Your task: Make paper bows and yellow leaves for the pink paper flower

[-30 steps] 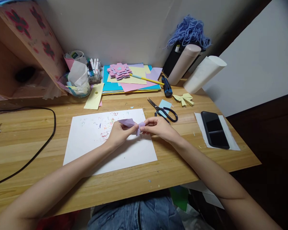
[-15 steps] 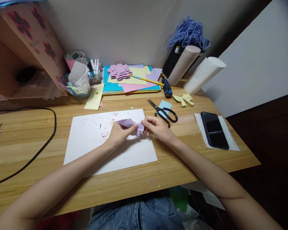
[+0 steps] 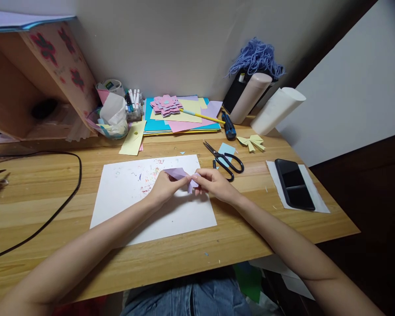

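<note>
A small folded piece of lilac paper point(image 3: 178, 174) is held between both hands just above a white sheet point(image 3: 125, 193) that lies on the wooden desk point(image 3: 36, 188). My left hand point(image 3: 166, 187) pinches its left part with fingers closed. My right hand point(image 3: 213, 184) pinches its right end, where the paper is bunched together. The two hands nearly touch at the fingertips.
Black scissors point(image 3: 225, 158) on a blue scrap lie just behind my right hand. A phone point(image 3: 294, 184) rests on white paper at the right. Coloured sheets with a pink paper flower point(image 3: 166, 105), a yellow pencil, markers, a cutter point(image 3: 229, 125), a yellow paper bow point(image 3: 252, 142) and a black cable point(image 3: 52, 210) surround the sheet.
The view tilted slightly, so everything sits a little lower. My right fingers shifted their pinch on the bunched end of the lilac paper; both hands stay in place.
</note>
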Demonstrator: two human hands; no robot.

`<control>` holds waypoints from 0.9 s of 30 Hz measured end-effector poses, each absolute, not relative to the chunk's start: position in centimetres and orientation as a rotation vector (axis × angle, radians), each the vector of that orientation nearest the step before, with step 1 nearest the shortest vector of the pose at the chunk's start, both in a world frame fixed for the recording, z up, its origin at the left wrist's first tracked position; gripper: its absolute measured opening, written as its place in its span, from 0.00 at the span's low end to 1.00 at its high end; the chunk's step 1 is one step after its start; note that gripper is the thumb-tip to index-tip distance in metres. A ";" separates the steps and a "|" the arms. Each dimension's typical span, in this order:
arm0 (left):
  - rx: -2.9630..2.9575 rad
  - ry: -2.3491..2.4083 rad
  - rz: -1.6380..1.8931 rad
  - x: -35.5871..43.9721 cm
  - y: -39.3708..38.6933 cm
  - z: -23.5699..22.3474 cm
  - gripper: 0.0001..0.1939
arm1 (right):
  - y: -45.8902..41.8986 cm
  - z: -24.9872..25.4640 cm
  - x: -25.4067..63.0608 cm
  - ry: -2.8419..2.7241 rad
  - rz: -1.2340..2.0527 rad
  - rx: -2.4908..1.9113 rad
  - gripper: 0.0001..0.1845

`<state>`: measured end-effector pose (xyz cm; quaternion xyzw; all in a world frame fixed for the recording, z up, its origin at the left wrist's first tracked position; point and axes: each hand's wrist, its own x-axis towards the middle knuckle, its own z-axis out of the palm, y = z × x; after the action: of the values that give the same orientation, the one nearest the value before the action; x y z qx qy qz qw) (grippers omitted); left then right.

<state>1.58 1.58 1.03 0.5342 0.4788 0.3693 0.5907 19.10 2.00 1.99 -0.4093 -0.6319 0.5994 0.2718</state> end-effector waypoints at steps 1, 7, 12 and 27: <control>1.247 1.109 0.844 1.5 1.6 1.1 0.11 | 2.0 2.0 19.1 -1.719 1.591 -1.102 0.19; 1.174 1.004 0.815 1.5 1.9 1.0 0.16 | 2.2 1.8 19.1 -1.623 1.471 -1.120 0.19; 1.129 0.988 0.871 1.3 1.9 0.7 0.16 | 2.7 1.7 19.4 -1.695 1.508 -1.122 0.18; 1.088 0.911 0.697 1.3 2.1 1.4 0.12 | 3.1 1.4 19.6 -1.346 1.493 -1.161 0.13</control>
<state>1.34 2.10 1.45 0.4890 0.4094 0.3135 0.7035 19.60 3.08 1.38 -0.4586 -0.5318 0.5898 0.3989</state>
